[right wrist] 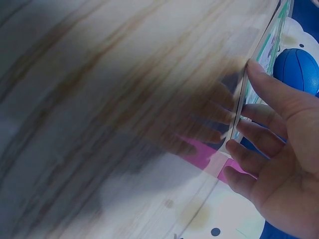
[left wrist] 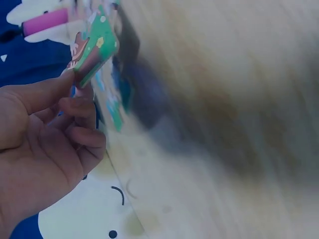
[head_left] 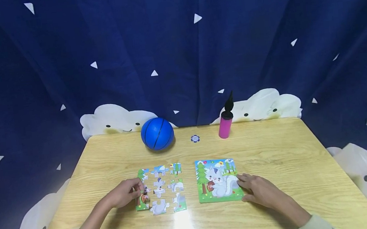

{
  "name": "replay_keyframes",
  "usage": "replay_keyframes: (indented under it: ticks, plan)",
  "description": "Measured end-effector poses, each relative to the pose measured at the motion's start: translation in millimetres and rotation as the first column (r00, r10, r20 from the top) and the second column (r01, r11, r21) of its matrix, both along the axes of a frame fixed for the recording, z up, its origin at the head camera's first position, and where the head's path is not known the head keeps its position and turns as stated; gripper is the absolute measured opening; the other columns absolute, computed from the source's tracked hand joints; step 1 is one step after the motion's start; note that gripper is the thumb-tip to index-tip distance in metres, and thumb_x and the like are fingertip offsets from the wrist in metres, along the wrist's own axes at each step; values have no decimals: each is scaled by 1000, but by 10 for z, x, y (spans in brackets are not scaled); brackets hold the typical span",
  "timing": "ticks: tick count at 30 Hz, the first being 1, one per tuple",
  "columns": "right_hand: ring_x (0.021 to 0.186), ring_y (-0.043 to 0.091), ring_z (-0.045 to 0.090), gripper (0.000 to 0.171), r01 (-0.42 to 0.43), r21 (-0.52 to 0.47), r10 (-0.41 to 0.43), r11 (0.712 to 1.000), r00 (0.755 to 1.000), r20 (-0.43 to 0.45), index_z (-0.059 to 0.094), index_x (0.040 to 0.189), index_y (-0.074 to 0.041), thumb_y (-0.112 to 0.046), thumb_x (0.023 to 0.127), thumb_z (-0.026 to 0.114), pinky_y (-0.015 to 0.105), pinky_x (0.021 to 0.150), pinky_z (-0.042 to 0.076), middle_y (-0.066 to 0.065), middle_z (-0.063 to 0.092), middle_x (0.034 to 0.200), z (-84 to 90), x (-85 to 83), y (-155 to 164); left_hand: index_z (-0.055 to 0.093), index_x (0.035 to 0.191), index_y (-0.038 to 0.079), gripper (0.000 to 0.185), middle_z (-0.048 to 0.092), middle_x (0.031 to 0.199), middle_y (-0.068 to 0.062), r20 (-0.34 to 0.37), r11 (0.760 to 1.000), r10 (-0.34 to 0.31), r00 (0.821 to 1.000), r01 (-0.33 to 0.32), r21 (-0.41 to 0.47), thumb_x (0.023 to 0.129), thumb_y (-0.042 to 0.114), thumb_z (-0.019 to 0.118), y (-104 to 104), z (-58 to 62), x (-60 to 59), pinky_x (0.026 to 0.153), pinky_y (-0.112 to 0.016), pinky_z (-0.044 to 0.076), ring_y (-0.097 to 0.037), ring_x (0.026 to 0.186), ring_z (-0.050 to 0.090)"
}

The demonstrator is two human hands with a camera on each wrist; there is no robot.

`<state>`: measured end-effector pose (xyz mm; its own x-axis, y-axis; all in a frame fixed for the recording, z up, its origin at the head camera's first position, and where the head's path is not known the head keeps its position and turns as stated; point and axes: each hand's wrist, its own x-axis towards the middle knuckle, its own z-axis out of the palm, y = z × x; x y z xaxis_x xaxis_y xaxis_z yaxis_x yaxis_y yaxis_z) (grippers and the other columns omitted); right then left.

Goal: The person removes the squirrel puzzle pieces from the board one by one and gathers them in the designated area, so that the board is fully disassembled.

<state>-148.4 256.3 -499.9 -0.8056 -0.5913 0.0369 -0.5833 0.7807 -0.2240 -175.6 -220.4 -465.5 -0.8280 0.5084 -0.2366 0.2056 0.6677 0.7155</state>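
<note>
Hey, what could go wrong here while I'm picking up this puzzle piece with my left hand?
The left hand pinches one puzzle piece right beside the other loose pieces, so the wrist or fingers may nudge those out of their neat rows. The right hand only rests against the edge of the squirrel picture board, so the board might slide on the smooth table. The blue ball sits free at the far edge and could roll if the table is bumped.

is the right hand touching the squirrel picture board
Touching: the right wrist view shows the right hand with fingertips against the edge of the squirrel picture board.
</note>
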Motion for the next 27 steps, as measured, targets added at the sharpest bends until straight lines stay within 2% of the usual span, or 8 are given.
replay_keyframes:
  ticks: [4,9,14,17,21,25,27]
  plan:
    - [117,42,55,58,-1,3,1,1000,1000,-5,61,120,3,-32,76,74,51,95,46,21,56,131,4,3,3,58,92,5,5,57,84,-3,-3,999,4,1000,-4,-39,91,1,55,-33,-48,47,59,-21,39,-13,72,50]
    - [116,42,56,58,-3,6,3,1000,1000,-6,61,120,3,-32,76,74,50,94,46,22,56,131,9,10,-2,58,88,4,2,57,83,-1,13,997,32,999,-31,-71,90,5,58,-30,-94,98,63,-21,40,-13,75,49]
    - [116,43,55,58,3,1,-3,1000,1000,-6,61,121,3,-32,76,74,51,94,46,22,56,131,11,5,-12,57,86,4,5,57,78,-5,35,999,36,999,-34,-42,89,1,59,-31,-135,112,62,-22,39,-16,67,58]
    - [117,43,55,58,3,-1,-3,1000,1000,1,61,121,3,-32,76,74,52,95,45,22,56,131,20,-9,-20,58,86,3,4,57,76,-6,44,999,36,998,-35,-36,89,1,59,-41,-139,110,60,-22,38,-17,65,58]
    - [121,42,52,56,39,-7,-38,999,996,84,62,120,1,-35,79,74,54,98,42,20,56,131,60,-40,-37,60,87,5,3,54,75,-2,2,997,51,999,-51,-60,88,6,62,-52,-120,61,59,-22,37,-13,68,49]
    - [125,42,49,59,117,-33,-107,993,969,225,62,122,-1,-43,81,71,56,103,37,17,59,129,159,-115,-46,62,88,7,4,56,79,0,-58,995,67,996,-71,-66,91,10,60,-84,-77,-64,57,-21,39,-11,68,45]
    - [126,44,47,62,151,-63,-130,987,957,259,60,124,-1,-46,82,68,58,104,34,20,59,129,221,-177,-15,62,89,8,8,58,80,-1,-80,993,94,992,-99,-61,93,12,58,-108,-51,-146,55,-22,40,-10,66,46]
